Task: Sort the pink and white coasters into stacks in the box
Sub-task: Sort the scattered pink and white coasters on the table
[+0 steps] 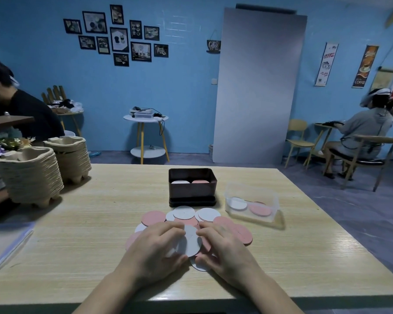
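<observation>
Holding white coaster (192,242) between them: left grip (154,248), right grip (225,245).

Table (77,223): pale wood grain, matt. Coasters (192,242) at right hand (225,248): matt card. Box (192,190) beyond it: faint sheen. Tub (251,189) rightward: clear plastic.

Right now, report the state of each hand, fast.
Left hand: closed, pinching the white coaster by its left edge.
Right hand: closed, pinching the same coaster's right edge.
</observation>
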A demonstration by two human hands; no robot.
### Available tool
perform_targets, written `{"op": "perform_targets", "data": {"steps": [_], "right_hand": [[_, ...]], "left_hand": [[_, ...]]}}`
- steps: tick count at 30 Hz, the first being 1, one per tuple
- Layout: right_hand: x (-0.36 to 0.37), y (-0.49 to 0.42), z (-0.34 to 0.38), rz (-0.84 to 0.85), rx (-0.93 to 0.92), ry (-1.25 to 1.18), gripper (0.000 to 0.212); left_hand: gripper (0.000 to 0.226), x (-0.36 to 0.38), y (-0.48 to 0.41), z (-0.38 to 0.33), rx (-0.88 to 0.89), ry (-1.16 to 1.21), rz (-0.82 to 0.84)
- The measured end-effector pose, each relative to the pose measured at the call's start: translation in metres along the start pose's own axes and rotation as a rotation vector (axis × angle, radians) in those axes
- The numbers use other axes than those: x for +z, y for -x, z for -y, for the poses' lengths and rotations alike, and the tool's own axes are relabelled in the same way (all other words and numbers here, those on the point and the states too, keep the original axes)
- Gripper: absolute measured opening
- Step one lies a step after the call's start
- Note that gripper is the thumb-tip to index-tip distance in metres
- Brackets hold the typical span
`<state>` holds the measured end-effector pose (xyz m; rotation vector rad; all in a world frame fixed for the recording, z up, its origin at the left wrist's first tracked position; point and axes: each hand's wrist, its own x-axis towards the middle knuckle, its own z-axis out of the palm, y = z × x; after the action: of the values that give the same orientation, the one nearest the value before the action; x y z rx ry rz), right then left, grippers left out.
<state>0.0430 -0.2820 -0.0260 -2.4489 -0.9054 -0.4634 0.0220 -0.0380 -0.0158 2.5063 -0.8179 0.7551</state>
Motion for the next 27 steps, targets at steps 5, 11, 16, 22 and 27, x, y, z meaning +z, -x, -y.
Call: {"op": "perform_targets", "data": {"steps": [5,11,16,22,27], "right_hand": [[0.001,0.001,-0.001,-0.003,-0.011,-0.011,0.047],[-0.002,0.002,-0.001,-0.024,-0.027,-0.011,0.034],[-0.003,0.003,-0.001,-0.051,-0.026,-0.016,0.032],[-0.003,0.002,0.0,-0.047,-0.05,-0.025,0.032],[-0.002,0.001,-0.001,-0.03,-0.042,-0.039,0.035]], "left_hand": [[0.036,0.011,-0.012,-0.008,0.066,0.024,-0.03],[0.053,0.009,-0.002,-0.002,-0.005,0.028,-0.038],[0.046,0.012,0.0,0.0,-0.032,0.061,-0.023],[0.033,0.014,0.001,0.003,-0.009,0.174,-0.014],[0.023,0.017,0.0,0.003,0.003,0.23,-0.02]]}}
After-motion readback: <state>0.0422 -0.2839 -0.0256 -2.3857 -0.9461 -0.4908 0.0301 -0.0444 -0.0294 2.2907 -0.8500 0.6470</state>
